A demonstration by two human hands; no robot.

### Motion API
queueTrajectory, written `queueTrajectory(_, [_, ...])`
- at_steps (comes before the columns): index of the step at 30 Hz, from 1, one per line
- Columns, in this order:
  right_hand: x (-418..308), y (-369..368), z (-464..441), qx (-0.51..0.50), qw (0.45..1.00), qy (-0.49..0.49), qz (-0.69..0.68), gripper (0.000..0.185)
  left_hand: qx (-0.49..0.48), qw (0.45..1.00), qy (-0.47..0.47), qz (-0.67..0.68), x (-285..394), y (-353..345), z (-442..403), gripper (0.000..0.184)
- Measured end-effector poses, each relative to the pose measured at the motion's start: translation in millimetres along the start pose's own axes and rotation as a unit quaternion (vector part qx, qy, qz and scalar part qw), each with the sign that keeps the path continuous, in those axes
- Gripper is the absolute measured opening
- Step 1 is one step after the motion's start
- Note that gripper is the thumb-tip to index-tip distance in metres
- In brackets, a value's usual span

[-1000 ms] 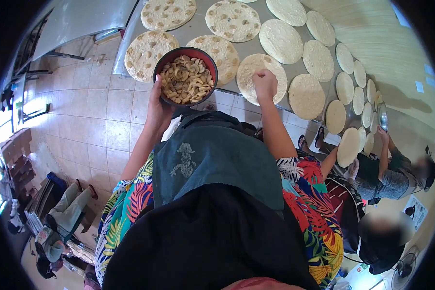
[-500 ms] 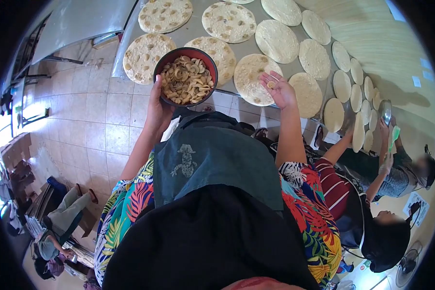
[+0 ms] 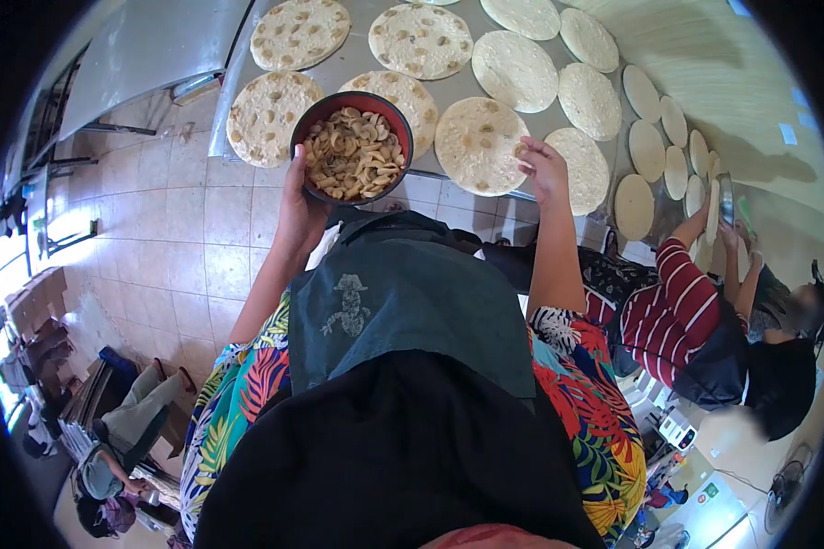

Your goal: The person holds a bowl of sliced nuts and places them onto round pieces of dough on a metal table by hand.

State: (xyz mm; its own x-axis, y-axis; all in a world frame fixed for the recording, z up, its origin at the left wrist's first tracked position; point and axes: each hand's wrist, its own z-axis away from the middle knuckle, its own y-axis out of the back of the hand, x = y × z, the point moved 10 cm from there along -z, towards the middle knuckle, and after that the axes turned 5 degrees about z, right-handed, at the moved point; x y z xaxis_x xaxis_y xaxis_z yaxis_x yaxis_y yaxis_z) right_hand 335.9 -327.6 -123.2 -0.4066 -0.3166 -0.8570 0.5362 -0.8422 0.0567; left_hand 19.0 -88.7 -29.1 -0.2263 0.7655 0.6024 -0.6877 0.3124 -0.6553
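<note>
My left hand (image 3: 299, 197) grips a dark bowl (image 3: 390, 113) with a red inside, thumb along its outer wall. Sliced mushrooms (image 3: 352, 154) fill much of it. Over the right edge of a round pizza base (image 3: 471, 156), my right hand (image 3: 547, 172) has its fingers pinched together on a small mushroom slice (image 3: 522, 149). That base has a pale spread and a few slices, mostly on its upper part. Part of another topped base (image 3: 417, 102) is hidden behind the bowl.
Several topped bases (image 3: 275, 119) lie at the left of the metal table (image 3: 362, 55). Bases with spread but no slices (image 3: 515, 73) continue to the right. Beside me on the right, a person in a striped red shirt (image 3: 696, 311) reaches to the table. A person sits (image 3: 110, 457) at lower left.
My right hand has turned from an open palm holding slices to a pinch at the base's right edge. The bowl stays put. The person in stripes has leaned toward the table.
</note>
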Motion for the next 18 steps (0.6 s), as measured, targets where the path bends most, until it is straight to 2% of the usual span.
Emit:
queueTrajectory(2, [-0.7, 16.0, -14.1, 0.029, 0.998, 0.029, 0.049, 0.026, 0.003, 1.000, 0.002, -0.003, 0.2, -0.4, 1.6, 0.068])
queueTrajectory(7, [-2.7, 22.0, -26.6, 0.014, 0.999, 0.017, -0.024, 0.029, 0.008, 1.000, -0.003, 0.005, 1.0, 0.3, 3.6, 0.067])
queueTrajectory(14, [-11.8, 14.3, -40.0, 0.025, 0.999, 0.022, -0.025, 0.026, 0.021, 1.000, -0.003, 0.005, 2.1, 5.6, 4.2, 0.066])
queueTrajectory(18, [-13.0, 21.4, -66.0, 0.057, 0.996, 0.027, 0.069, 0.025, 0.017, 1.000, -0.005, 0.007, 2.5, 3.6, 3.9, 0.066])
